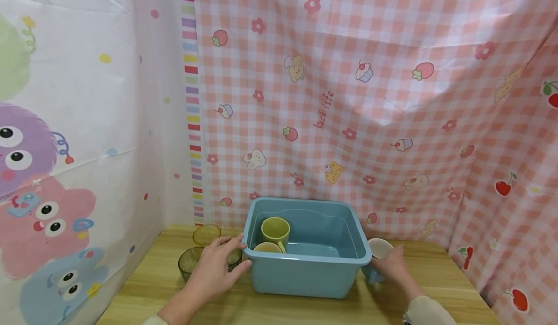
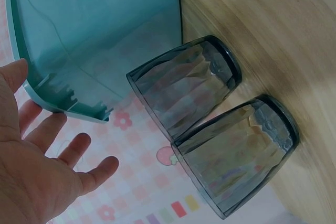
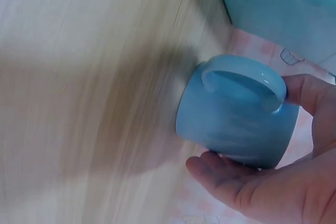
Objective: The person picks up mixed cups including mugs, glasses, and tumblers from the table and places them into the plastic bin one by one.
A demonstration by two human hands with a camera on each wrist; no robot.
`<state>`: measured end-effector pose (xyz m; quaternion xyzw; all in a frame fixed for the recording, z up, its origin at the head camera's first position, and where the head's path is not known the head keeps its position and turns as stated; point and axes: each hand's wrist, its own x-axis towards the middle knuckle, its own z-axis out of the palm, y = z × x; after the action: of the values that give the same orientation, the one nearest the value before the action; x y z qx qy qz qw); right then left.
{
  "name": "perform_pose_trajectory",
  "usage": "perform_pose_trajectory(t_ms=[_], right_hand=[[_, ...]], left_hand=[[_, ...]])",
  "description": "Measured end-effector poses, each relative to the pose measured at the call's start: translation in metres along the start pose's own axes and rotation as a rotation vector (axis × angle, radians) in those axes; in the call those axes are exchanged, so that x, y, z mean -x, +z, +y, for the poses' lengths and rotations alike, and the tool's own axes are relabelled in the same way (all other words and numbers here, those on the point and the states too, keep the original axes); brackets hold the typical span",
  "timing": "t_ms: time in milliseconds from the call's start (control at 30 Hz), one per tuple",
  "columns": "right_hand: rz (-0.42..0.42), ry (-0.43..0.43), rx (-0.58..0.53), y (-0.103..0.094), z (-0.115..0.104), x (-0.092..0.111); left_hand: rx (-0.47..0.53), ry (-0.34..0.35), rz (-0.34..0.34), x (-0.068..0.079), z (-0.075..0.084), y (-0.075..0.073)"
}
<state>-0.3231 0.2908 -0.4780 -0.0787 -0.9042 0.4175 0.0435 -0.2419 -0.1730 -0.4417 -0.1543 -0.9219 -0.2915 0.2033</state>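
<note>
Blue mug [image 1: 373, 272] upright just right of blue bin [image 1: 305, 277], handle near; right hand [image 1: 394, 269] grips it. Left hand [image 1: 213, 267], fingers spread, grasping nothing, at bin's left rim, far from mug.

The right hand [image 3: 291, 190] grips a blue mug [image 3: 236, 124] by its sides, near a teal container [image 3: 289, 14]; wood-grain tabletop [image 3: 68, 114] and pink checked cloth [image 3: 256, 44] show.

Blue mug [image 3: 236, 121] (white inside), blue tub [image 1: 301, 277], yellow-green cup [image 1: 275, 232], pink checked cloth [image 1: 348, 107].
</note>
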Motion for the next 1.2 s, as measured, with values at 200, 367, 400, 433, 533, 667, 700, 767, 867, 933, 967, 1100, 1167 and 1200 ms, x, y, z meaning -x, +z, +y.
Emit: perform_pose_trajectory(t_ms=[200,367,400,433,533,667,700,767,867,933,967,1100,1167,1200], right_hand=[[-0.019,-0.090,0.127,-0.015,0.008,-0.001],[-0.027,-0.162,0.190,-0.027,0.014,0.000],[-0.031,-0.177,0.200,-0.029,0.015,0.001],[-0.034,-0.192,0.211,-0.031,0.017,0.001],[-0.052,-0.221,0.229,-0.038,0.021,0.003],[-0.088,-0.224,0.236,-0.046,0.025,0.006],[-0.096,-0.221,0.241,-0.048,0.025,0.007],[-0.109,-0.217,0.233,-0.051,0.027,0.009],[-0.133,-0.199,0.239,-0.056,0.031,0.012],[-0.151,-0.190,0.237,-0.059,0.035,0.013],[-0.159,-0.181,0.242,-0.061,0.037,0.014],[-0.183,-0.177,0.241,-0.068,0.046,0.016],[-0.195,-0.178,0.247,-0.071,0.051,0.017],[-0.201,-0.181,0.248,-0.072,0.053,0.017]], left_hand=[[-0.001,0.004,0.003,0.000,0.000,0.001],[0.002,0.005,0.001,-0.001,-0.001,0.001],[0.005,0.004,0.000,-0.001,-0.001,0.001],[0.006,0.003,-0.001,-0.001,-0.001,0.001],[0.009,0.001,-0.005,-0.001,-0.001,0.001],[0.011,-0.006,-0.011,-0.001,-0.001,0.001],[0.012,-0.007,-0.011,-0.001,-0.001,0.001],[0.014,-0.010,-0.011,-0.001,-0.001,0.001],[0.014,-0.011,-0.011,-0.001,0.000,0.001],[0.013,-0.011,-0.012,-0.001,0.000,0.001],[0.013,-0.011,-0.013,-0.001,0.000,0.000],[0.014,-0.010,-0.013,0.000,0.001,0.000],[0.014,-0.009,-0.013,0.000,0.001,0.000],[0.014,-0.009,-0.013,0.000,0.001,-0.001]])
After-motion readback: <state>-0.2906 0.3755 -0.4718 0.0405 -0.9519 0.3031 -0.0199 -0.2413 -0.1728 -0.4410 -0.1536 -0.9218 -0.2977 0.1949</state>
